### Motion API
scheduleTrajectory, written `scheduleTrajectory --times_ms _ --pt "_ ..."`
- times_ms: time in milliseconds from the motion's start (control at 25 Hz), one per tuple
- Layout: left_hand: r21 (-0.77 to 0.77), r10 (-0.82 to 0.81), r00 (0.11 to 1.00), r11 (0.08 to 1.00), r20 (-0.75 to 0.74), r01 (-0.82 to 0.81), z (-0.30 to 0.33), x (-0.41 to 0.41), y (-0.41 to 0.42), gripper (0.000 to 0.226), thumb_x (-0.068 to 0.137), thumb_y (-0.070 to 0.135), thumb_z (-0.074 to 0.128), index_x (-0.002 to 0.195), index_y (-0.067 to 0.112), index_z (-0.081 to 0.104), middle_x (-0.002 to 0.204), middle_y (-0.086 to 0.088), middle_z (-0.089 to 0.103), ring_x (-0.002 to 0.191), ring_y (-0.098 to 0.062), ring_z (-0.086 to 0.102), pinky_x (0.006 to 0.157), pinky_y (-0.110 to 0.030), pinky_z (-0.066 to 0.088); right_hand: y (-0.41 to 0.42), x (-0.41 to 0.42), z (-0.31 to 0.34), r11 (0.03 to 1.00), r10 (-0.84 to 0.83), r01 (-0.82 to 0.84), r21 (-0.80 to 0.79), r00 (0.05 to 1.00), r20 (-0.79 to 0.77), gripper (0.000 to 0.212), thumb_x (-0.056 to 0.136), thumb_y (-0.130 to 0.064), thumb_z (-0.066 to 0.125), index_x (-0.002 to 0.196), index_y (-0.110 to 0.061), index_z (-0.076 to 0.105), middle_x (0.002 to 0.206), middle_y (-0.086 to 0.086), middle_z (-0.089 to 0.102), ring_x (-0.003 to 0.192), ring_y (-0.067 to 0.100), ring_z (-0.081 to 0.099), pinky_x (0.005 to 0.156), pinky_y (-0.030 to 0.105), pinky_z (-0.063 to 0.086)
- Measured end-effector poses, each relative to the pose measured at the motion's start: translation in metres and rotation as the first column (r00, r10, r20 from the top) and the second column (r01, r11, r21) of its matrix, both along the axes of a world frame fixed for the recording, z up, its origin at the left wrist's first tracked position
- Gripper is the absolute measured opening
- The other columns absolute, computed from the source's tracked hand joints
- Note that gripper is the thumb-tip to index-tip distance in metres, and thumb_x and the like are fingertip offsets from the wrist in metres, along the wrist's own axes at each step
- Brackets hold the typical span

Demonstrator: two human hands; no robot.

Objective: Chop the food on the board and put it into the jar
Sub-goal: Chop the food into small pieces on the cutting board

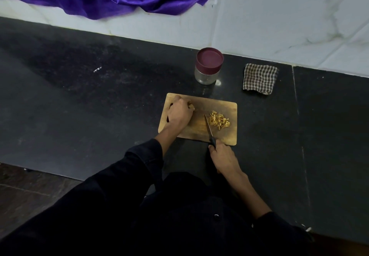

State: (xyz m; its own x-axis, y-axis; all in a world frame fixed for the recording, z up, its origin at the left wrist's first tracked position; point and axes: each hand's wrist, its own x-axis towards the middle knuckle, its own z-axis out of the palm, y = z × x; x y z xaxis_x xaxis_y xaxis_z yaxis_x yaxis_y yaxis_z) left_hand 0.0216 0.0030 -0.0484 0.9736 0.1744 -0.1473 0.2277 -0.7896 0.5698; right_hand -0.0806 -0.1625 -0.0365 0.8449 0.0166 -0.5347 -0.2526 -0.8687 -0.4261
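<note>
Black worktop [99,95], board [223,135] near back edge. Left hand [179,113] curled on uncut food [191,106]; right hand [223,157] grips knife [208,125] beside chopped pile [218,120]. Jar [207,70] lidded.

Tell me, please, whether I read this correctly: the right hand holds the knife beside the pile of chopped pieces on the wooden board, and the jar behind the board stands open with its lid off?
Not quite: the head view shows the jar closed, its maroon lid still on. The rest holds: the right hand grips the knife beside the chopped pieces on the wooden board.
</note>
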Motion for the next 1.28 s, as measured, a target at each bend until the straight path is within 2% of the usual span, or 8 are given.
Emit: scheduleTrajectory --times_ms 200,320,520,680,840,1040,1200,1280 --pt "-0.023 -0.025 0.996 0.999 -0.08 0.023 -0.001 0.017 0.006 0.001 0.083 0.019 0.07 0.082 0.019 0.071 0.116 -0.004 0.059 0.078 -0.013 0.064 0.072 -0.033 0.058 -0.001 -0.001 0.0 1.0 0.001 -0.002 0.015 1.0 0.013 0.028 0.103 -0.032 0.039 0.121 -0.013 0.049 0.111 0.013 0.062 0.099 0.033 0.062 0.084 0.045 0.051" --pt "-0.063 -0.03 0.991 0.998 -0.13 0.022 -0.002 0.024 0.009 0.007 0.08 0.019 0.073 0.076 0.022 0.07 0.111 -0.007 0.064 0.075 -0.012 0.066 0.069 -0.033 0.059 -0.001 -0.001 0.0 1.0 0.004 -0.004 0.02 1.0 0.018 0.029 0.103 -0.033 0.038 0.121 -0.014 0.049 0.108 0.012 0.062 0.091 0.032 0.065 0.081 0.045 0.053" --pt "0.059 -0.062 0.993 0.996 -0.099 0.068 0.004 0.019 0.004 0.018 0.082 0.028 0.072 0.093 0.014 0.068 0.124 -0.006 0.049 0.081 -0.018 0.063 0.072 -0.036 0.058 -0.001 -0.001 0.001 0.999 0.007 -0.008 0.033 1.0 0.017 0.031 0.103 -0.032 0.039 0.125 -0.013 0.049 0.114 0.014 0.062 0.102 0.033 0.061 0.082 0.043 0.049" --pt "0.286 -0.106 0.993 0.951 -0.058 0.118 0.011 0.014 -0.005 0.026 0.088 0.025 0.063 0.107 0.008 0.064 0.114 -0.008 0.056 0.082 -0.02 0.062 0.068 -0.035 0.057 -0.001 -0.002 0.003 0.999 0.004 -0.004 0.041 1.0 0.017 0.035 0.103 -0.031 0.039 0.133 -0.014 0.047 0.119 0.015 0.061 0.108 0.034 0.059 0.087 0.045 0.05" --pt "0.3 -0.135 0.99 0.944 -0.027 0.137 0.017 0.013 -0.008 0.018 0.091 0.019 0.056 0.101 0.006 0.064 0.101 -0.007 0.06 0.081 -0.021 0.063 0.068 -0.034 0.056 -0.002 -0.001 0.003 0.999 0.004 -0.004 0.044 1.0 0.018 0.034 0.103 -0.031 0.039 0.132 -0.014 0.047 0.117 0.014 0.062 0.104 0.033 0.061 0.085 0.044 0.051" --pt "-0.026 -0.037 0.999 0.999 -0.016 0.036 0.021 0.016 0.006 0.022 0.094 0.017 0.051 0.083 0.011 0.069 0.074 -0.003 0.069 0.064 -0.015 0.067 0.058 -0.031 0.058 -0.001 -0.002 0.003 0.999 0.004 -0.005 0.045 1.0 0.024 0.032 0.103 -0.031 0.039 0.128 -0.014 0.049 0.113 0.014 0.063 0.098 0.033 0.063 0.084 0.046 0.053" --pt "-0.394 0.079 0.996 0.915 -0.031 -0.085 0.032 0.007 0.012 0.018 0.093 0.017 0.057 0.088 0.011 0.072 0.072 -0.004 0.067 0.06 -0.014 0.06 0.054 -0.032 0.055 -0.002 -0.002 0.003 0.999 0.004 -0.004 0.039 1.0 0.024 0.03 0.102 -0.032 0.039 0.123 -0.014 0.049 0.107 0.012 0.063 0.089 0.033 0.066 0.081 0.049 0.055" --pt "-0.433 0.029 0.997 0.9 -0.07 -0.057 0.028 -0.002 0.011 0.017 0.093 0.019 0.058 0.092 0.008 0.072 0.076 -0.007 0.067 0.06 -0.015 0.059 0.051 -0.029 0.051 -0.001 -0.002 0.003 0.999 0.001 -0.002 0.033 1.0 0.022 0.028 0.102 -0.033 0.039 0.121 -0.015 0.049 0.105 0.011 0.063 0.086 0.034 0.067 0.079 0.05 0.056"
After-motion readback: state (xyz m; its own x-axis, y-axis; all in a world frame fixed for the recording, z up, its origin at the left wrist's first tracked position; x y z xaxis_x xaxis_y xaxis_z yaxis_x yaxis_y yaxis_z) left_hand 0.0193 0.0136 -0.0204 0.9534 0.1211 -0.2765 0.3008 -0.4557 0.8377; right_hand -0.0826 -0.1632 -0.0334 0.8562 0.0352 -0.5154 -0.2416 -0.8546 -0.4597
